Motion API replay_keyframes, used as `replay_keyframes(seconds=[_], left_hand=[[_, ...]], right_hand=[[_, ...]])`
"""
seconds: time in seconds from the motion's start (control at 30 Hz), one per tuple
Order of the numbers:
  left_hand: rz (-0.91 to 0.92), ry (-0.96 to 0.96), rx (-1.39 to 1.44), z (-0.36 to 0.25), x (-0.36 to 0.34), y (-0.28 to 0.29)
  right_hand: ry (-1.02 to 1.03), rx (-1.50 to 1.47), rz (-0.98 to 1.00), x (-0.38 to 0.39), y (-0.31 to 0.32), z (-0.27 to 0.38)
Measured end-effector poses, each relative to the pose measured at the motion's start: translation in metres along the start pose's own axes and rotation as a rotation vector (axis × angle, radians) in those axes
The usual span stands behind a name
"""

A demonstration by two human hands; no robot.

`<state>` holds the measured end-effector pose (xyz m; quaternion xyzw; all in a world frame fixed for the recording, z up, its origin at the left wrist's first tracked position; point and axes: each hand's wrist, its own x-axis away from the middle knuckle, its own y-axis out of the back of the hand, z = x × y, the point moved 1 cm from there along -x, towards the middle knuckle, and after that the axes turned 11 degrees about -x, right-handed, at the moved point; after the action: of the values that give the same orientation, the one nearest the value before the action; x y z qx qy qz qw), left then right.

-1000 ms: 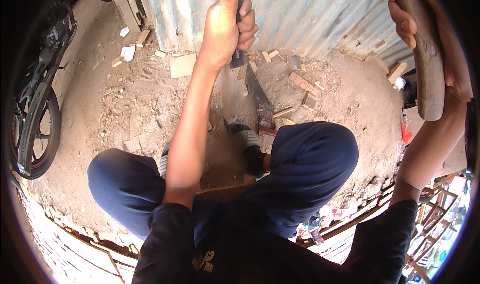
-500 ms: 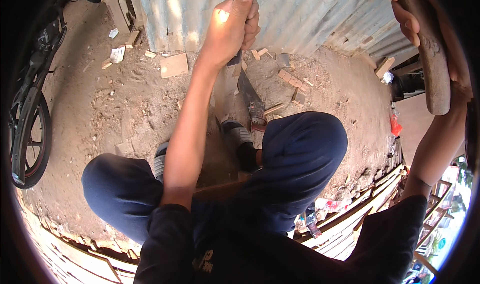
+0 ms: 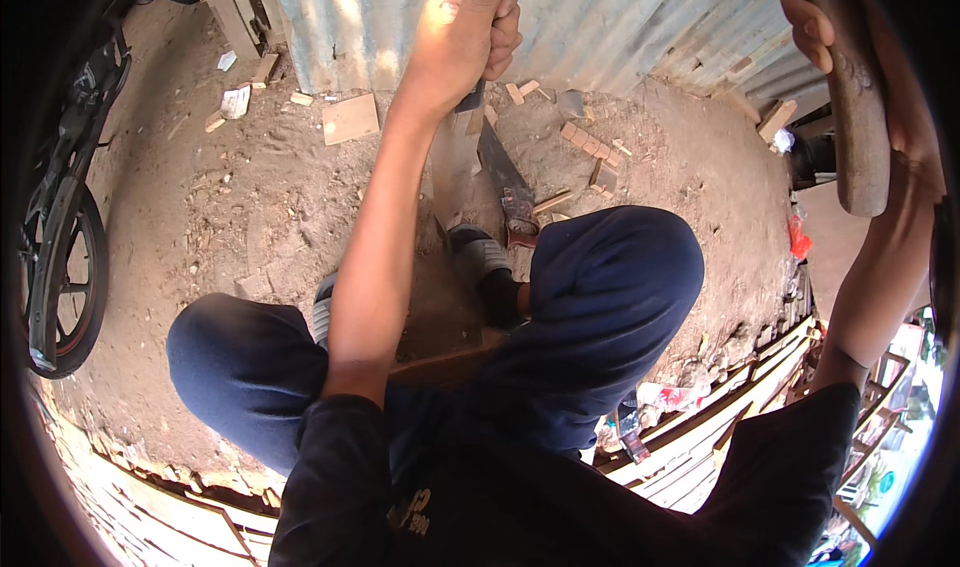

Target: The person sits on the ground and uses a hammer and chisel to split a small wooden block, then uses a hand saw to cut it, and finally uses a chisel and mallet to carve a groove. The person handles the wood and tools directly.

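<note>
My left hand [image 3: 455,42], at the top middle, is closed in a fist round a dark chisel-like tool [image 3: 472,97]. Its lower end shows under the fist, over a pale upright piece of wood [image 3: 455,162] that is partly hidden by my forearm. At the upper right my right hand [image 3: 808,27] is raised, its fingers wrapped round a thick wooden handle [image 3: 862,147] with a rounded butt. Whatever head that handle carries lies outside the picture. What looks like a hand saw [image 3: 502,172] with a reddish-brown grip lies on the dirt beside my foot.
A corrugated metal wall [image 3: 570,27] stands ahead. Wood offcuts [image 3: 590,144] and a flat square board [image 3: 350,119] lie on the dirt floor. A motorcycle [image 3: 70,237] is parked at the left. Planks [image 3: 720,417] are stacked behind me at the right.
The view has shifted slightly, so my left fist shows a little higher. The wooden handle in my right hand also sits slightly higher. Both grips stay closed.
</note>
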<state>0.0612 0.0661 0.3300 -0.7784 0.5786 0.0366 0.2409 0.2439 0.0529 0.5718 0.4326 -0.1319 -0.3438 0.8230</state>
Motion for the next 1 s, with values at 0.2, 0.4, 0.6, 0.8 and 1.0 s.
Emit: replay_keyframes(seconds=[0.2, 0.4, 0.6, 0.8, 1.0], left_hand=[[-0.011, -0.058, -0.028, -0.002, 0.003, 0.0], [-0.077, -0.014, -0.114, -0.003, 0.005, -0.014], [0.061, 0.001, 0.05, 0.006, 0.005, 0.0], [-0.016, 0.016, 0.001, 0.001, 0.006, -0.016], [0.063, -0.001, 0.12, 0.014, 0.004, 0.005]], right_hand=[[0.002, 0.007, 0.019, 0.002, -0.006, -0.004], [-0.007, -0.009, -0.005, 0.004, -0.002, -0.003], [-0.002, -0.009, 0.021, 0.006, -0.009, -0.006], [-0.005, -0.028, -0.005, 0.008, -0.01, -0.005], [-0.013, -0.046, 0.021, 0.001, -0.017, -0.014]])
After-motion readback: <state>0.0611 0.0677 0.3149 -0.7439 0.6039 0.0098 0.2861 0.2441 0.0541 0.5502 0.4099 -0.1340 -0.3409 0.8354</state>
